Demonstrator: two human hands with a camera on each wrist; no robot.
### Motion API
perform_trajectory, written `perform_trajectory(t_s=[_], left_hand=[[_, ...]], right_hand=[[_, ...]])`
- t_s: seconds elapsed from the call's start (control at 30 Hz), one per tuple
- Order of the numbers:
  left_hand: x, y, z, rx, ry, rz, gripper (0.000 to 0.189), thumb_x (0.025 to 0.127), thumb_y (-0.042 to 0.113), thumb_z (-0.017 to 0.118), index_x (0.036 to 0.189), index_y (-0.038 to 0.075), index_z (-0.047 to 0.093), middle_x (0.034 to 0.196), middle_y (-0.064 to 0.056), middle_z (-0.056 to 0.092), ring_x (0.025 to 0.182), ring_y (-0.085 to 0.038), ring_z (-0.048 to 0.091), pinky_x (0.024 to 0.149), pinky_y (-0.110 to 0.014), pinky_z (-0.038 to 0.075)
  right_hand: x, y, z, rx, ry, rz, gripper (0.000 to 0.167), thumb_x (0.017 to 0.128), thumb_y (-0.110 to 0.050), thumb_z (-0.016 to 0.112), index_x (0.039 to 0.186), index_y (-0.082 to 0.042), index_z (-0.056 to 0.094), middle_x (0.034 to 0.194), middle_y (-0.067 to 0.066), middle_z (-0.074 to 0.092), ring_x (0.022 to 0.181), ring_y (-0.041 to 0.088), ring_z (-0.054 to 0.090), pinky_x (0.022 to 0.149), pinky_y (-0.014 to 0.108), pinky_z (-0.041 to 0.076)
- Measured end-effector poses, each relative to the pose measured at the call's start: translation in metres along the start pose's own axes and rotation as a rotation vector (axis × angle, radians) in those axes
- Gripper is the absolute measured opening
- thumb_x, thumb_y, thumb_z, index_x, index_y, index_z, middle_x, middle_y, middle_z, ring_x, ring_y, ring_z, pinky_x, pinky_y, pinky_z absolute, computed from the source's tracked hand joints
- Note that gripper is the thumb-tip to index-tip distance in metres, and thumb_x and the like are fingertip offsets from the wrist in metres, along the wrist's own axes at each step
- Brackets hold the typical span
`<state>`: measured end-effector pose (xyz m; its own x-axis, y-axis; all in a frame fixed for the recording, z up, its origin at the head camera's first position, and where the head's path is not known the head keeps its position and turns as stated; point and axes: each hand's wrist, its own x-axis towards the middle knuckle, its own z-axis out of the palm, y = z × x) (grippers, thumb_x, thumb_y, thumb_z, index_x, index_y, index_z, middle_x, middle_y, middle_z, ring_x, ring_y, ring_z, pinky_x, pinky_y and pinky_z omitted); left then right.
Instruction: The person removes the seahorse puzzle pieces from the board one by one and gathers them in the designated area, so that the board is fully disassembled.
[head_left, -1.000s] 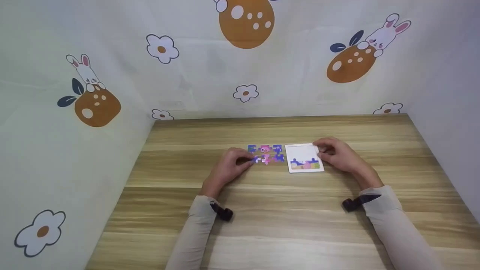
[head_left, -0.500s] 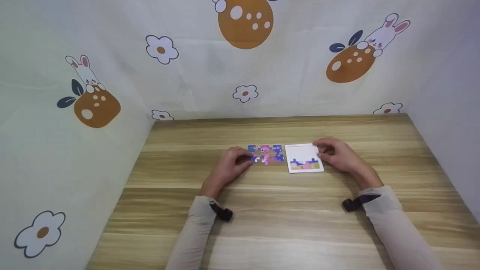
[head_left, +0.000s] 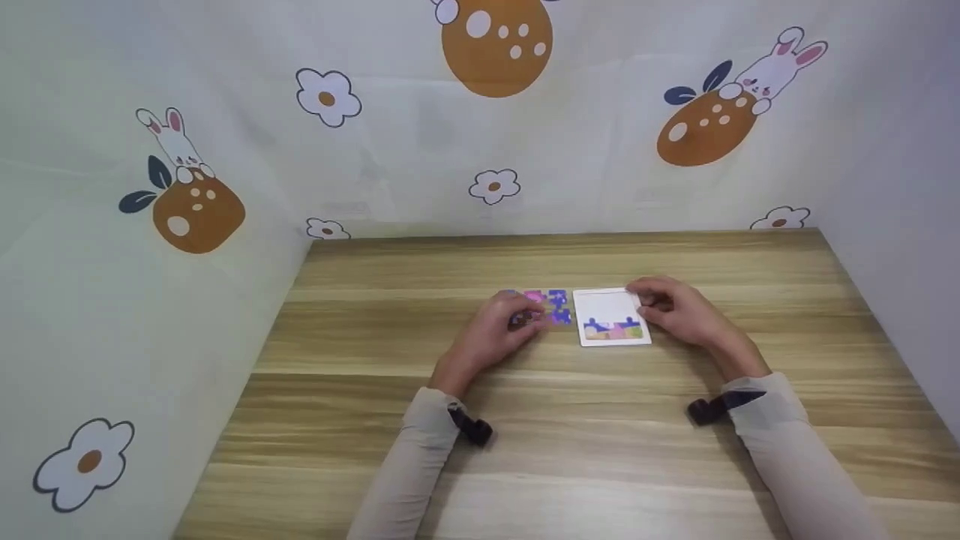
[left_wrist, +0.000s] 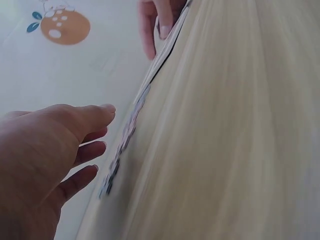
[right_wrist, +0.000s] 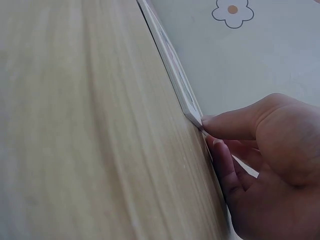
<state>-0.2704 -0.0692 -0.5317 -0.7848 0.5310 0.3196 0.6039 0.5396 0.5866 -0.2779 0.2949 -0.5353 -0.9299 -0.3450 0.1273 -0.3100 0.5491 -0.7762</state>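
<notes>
Several loose jigsaw puzzle pieces (head_left: 559, 307), blue and pink, lie on the table left of a white puzzle tray (head_left: 607, 303). The tray's near row is filled with joined pieces. My left hand (head_left: 496, 327) hovers over the loose pieces and hides some of them in the head view. Its thumb and fingers stand apart in the left wrist view, with nothing between them, beside the pieces (left_wrist: 122, 142). With thumb and fingers, my right hand (head_left: 681, 309) holds the tray at its far right corner; the right wrist view shows the thumb against the tray's edge (right_wrist: 182, 95).
Everything rests on a wood-grain table (head_left: 570, 442). Pale cloth walls (head_left: 405, 150) with rabbits, oranges and flowers stand at the back and both sides. Dark wrist cameras (head_left: 474, 429) are strapped over both sleeves.
My left hand has moved right, from the left end of the loose pieces to over their middle. The right hand and the tray stay in place.
</notes>
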Motion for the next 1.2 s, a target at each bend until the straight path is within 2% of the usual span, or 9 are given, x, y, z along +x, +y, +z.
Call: perform_trajectory(t_s=[0.1, 0.27, 0.37, 0.5, 0.57, 0.73, 0.93, 1.2], left_hand=[[0.008, 0.011, 0.009, 0.002, -0.02, 0.034, 0.023, 0.099, 0.022, 0.08, 0.118, 0.009, 0.08, 0.113, -0.006, 0.078, 0.108, -0.024, 0.072, 0.102, -0.038, 0.059], [0.021, 0.03, 0.028, 0.038, -0.075, 0.104, 0.022, 0.102, 0.022, 0.076, 0.121, 0.011, 0.08, 0.117, -0.003, 0.081, 0.113, -0.018, 0.073, 0.106, -0.032, 0.057], [0.031, 0.041, 0.042, 0.029, -0.11, 0.123, 0.023, 0.103, 0.022, 0.074, 0.123, 0.01, 0.079, 0.119, -0.003, 0.081, 0.111, -0.018, 0.074, 0.104, -0.029, 0.057], [0.044, 0.056, 0.057, -0.007, -0.147, 0.1, 0.026, 0.105, 0.025, 0.072, 0.126, 0.01, 0.078, 0.123, -0.004, 0.079, 0.112, -0.017, 0.073, 0.102, -0.025, 0.056], [0.05, 0.06, 0.063, -0.017, -0.166, 0.082, 0.029, 0.106, 0.026, 0.071, 0.13, 0.01, 0.076, 0.127, -0.004, 0.078, 0.116, -0.017, 0.072, 0.105, -0.024, 0.055], [0.054, 0.063, 0.074, 0.033, -0.199, 0.027, 0.036, 0.103, 0.031, 0.075, 0.136, 0.015, 0.074, 0.132, 0.001, 0.077, 0.122, -0.016, 0.069, 0.109, -0.025, 0.054], [0.053, 0.068, 0.083, 0.051, -0.151, -0.025, 0.034, 0.097, 0.03, 0.083, 0.129, 0.019, 0.08, 0.125, 0.006, 0.079, 0.116, -0.014, 0.065, 0.105, -0.024, 0.052], [0.053, 0.072, 0.086, 0.059, -0.123, -0.032, 0.031, 0.096, 0.028, 0.083, 0.126, 0.019, 0.081, 0.12, 0.005, 0.081, 0.11, -0.014, 0.065, 0.099, -0.024, 0.051]], right_hand=[[0.0, -0.001, 0.0, -0.001, -0.003, -0.001, 0.039, 0.098, 0.006, 0.07, 0.137, 0.002, 0.07, 0.127, 0.024, 0.069, 0.112, 0.032, 0.064, 0.092, 0.011, 0.05], [0.0, -0.002, 0.001, 0.005, -0.005, 0.0, 0.04, 0.098, 0.007, 0.07, 0.137, 0.003, 0.07, 0.133, 0.025, 0.067, 0.113, 0.033, 0.064, 0.093, 0.012, 0.051], [0.0, -0.002, 0.001, 0.006, -0.005, -0.001, 0.04, 0.098, 0.007, 0.07, 0.138, 0.003, 0.069, 0.134, 0.025, 0.067, 0.112, 0.033, 0.065, 0.093, 0.012, 0.051], [0.0, 0.0, 0.001, -0.002, -0.008, -0.005, 0.041, 0.098, 0.007, 0.07, 0.139, 0.004, 0.069, 0.129, 0.025, 0.069, 0.11, 0.031, 0.065, 0.093, 0.012, 0.051], [0.001, 0.0, 0.002, -0.011, -0.005, -0.013, 0.041, 0.098, 0.006, 0.07, 0.138, 0.004, 0.068, 0.126, 0.024, 0.069, 0.109, 0.03, 0.065, 0.093, 0.013, 0.051], [0.002, 0.0, 0.003, -0.013, 0.0, -0.022, 0.039, 0.098, 0.006, 0.07, 0.137, 0.006, 0.068, 0.123, 0.024, 0.069, 0.108, 0.03, 0.066, 0.093, 0.014, 0.053], [0.001, -0.002, 0.002, -0.003, 0.0, 0.007, 0.04, 0.099, 0.005, 0.07, 0.139, 0.006, 0.067, 0.122, 0.025, 0.069, 0.108, 0.03, 0.066, 0.091, 0.01, 0.05], [0.001, -0.001, -0.001, 0.0, -0.004, 0.012, 0.042, 0.099, 0.004, 0.07, 0.14, 0.006, 0.066, 0.124, 0.025, 0.069, 0.11, 0.032, 0.067, 0.093, 0.01, 0.051]])
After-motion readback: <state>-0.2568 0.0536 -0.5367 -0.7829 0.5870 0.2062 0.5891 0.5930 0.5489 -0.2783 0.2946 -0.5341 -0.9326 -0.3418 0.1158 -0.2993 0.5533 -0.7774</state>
